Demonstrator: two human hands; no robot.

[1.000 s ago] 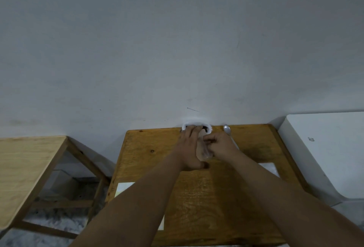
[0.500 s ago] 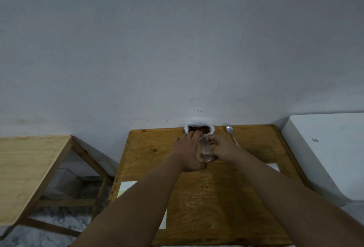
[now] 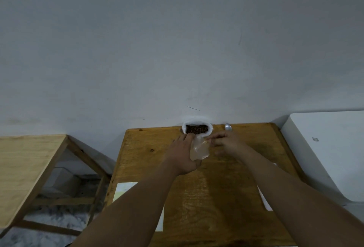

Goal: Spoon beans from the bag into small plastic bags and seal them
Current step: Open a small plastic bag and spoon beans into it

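A white bag of dark beans [image 3: 197, 129] stands open at the far edge of the wooden table [image 3: 216, 197], against the wall. Just in front of it my left hand [image 3: 182, 155] holds a small clear plastic bag [image 3: 199, 150] along its left side. My right hand [image 3: 226, 143] pinches the bag's top right corner; this hand is blurred. A metal spoon [image 3: 228, 127] lies at the far edge, right of the bean bag, its handle hidden behind my right hand.
A white sheet [image 3: 126, 189] lies at the table's left side under my left forearm, another white sheet [image 3: 266, 199] at the right. A second wooden table [image 3: 25, 168] stands to the left, a white unit [image 3: 325, 148] to the right.
The small bag has come up off my left palm and spread open between both hands. My right hand moved right and up, uncovering the bean bag's mouth.
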